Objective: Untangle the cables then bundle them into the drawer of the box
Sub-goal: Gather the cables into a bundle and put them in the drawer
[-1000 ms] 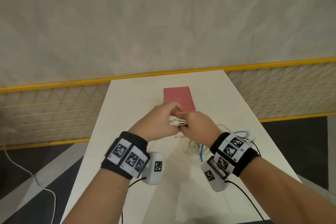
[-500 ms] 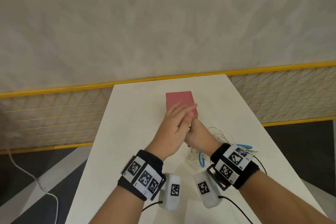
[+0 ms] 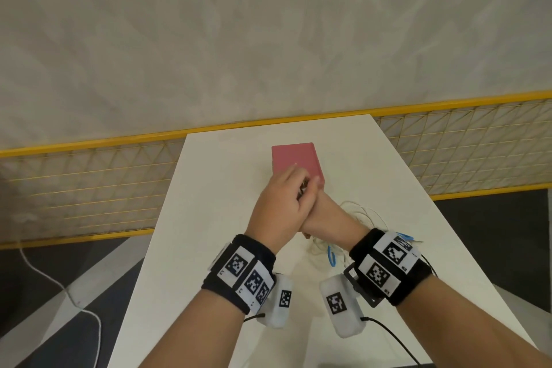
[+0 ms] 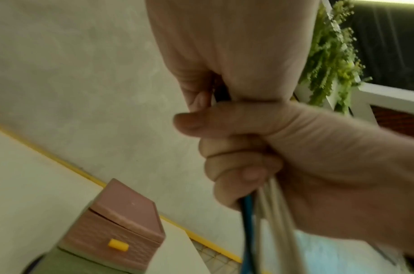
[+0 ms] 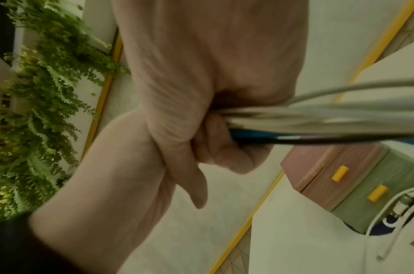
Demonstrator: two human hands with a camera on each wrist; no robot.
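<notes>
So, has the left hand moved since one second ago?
Yes. The left hand has shifted right, judged against the pink box: it was left of the box's near edge, and it now overlaps the right hand below the box.

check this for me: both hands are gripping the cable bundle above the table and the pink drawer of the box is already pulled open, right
Not quite. Both the left hand and the right hand do grip the cable bundle above the table, but the pink drawer of the box is shut, its front flush with the green drawer below it. The right wrist view shows this.
</notes>
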